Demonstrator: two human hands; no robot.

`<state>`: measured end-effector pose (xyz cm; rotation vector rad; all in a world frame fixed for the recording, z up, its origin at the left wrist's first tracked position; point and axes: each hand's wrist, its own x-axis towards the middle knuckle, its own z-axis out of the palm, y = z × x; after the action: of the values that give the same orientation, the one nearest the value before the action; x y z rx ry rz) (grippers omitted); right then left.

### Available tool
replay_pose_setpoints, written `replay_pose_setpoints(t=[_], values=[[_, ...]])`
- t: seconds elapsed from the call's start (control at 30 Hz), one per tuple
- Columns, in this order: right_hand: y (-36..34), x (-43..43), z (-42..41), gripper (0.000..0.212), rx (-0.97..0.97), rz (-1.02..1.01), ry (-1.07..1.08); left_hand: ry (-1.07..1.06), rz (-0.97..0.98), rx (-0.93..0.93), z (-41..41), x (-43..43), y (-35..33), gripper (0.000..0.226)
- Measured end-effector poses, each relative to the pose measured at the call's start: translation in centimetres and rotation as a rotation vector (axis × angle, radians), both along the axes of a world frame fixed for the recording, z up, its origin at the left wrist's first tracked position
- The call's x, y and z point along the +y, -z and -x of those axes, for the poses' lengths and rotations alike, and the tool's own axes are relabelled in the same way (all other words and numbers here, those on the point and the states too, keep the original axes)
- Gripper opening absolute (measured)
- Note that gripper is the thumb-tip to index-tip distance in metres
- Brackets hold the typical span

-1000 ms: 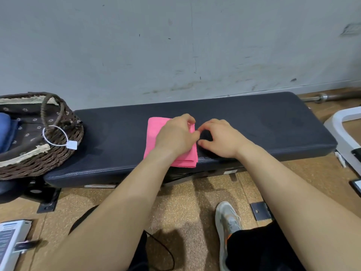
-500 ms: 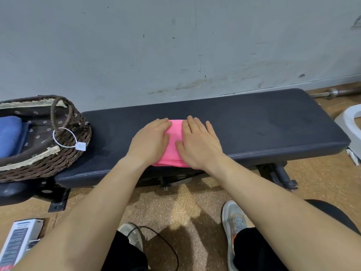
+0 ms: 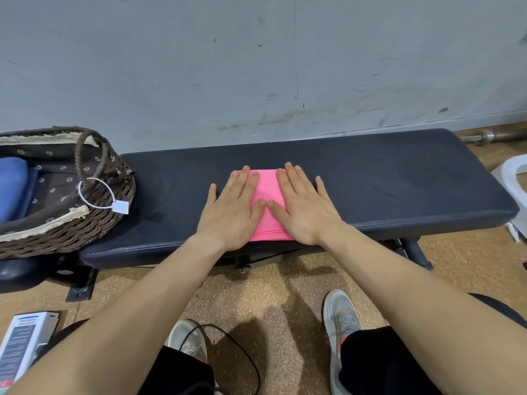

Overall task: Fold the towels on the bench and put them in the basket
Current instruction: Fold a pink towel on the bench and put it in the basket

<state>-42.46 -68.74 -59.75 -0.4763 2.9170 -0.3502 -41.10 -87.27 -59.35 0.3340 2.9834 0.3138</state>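
Both grips lie wider apart on the folded pink towel [image 3: 266, 186] than half a second earlier, baring more of its middle. The left grip [image 3: 231, 212] and right grip [image 3: 305, 209] are flat, fingers straight and splayed, pressing the towel's two sides and clasping nothing; their thumb tips nearly meet over the cloth. The towel sits at the near edge of the dark padded desk [image 3: 399, 178], about midway along it. At the desk's left end stands a wicker basket [image 3: 85, 223] with a flowered lining, a blue towel [image 3: 11, 189] inside and a white tag [image 3: 120, 207] looped to its handle. Past the desk's right end, a barbell [image 3: 484, 136] lies on the floor.
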Motion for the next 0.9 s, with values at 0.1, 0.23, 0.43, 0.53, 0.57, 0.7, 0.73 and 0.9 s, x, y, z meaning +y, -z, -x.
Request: replay_pose_setpoints(t=[0.1,0.23,0.43,0.53,0.57,0.7,0.73,0.9], values=[[-0.1,0.0,0.0,0.077,-0.028,-0.001,-0.006,0.014,-0.010,-0.012,0.1,-0.2,0.0,0.064],[-1.1,0.1,0.4,0.079,-0.098,-0.001,-0.036,0.032,-0.156,-0.063,0.2,-0.9,-0.6,0.067],[-3.9,1.9,2.6,0.068,-0.012,0.199,-0.007,-0.405,-0.105,0.190,-0.6,-1.4,-2.8,0.058],[-3.7,2.3,3.7,0.071,-0.084,0.211,-0.018,-0.491,-0.099,-0.060,-0.4,-1.4,-2.9,0.066],[-3.6,2.2,3.9,0.073,-0.126,0.218,-0.018,-0.478,-0.160,-0.115,-0.3,-1.3,-2.9,0.067],[-3.9,1.8,4.9,0.086,-0.180,0.268,-0.028,-0.433,-0.441,-0.161,0.0,-0.6,-3.9,0.032],[-4.1,1.8,5.1,0.088,-0.185,0.302,-0.022,-0.413,-0.524,-0.167,0.2,-0.6,-4.4,0.029],[-5.5,1.5,6.1,0.087,-0.351,0.613,-0.004,-0.154,-0.803,-0.302,1.3,-3.1,-7.5,0.024]])
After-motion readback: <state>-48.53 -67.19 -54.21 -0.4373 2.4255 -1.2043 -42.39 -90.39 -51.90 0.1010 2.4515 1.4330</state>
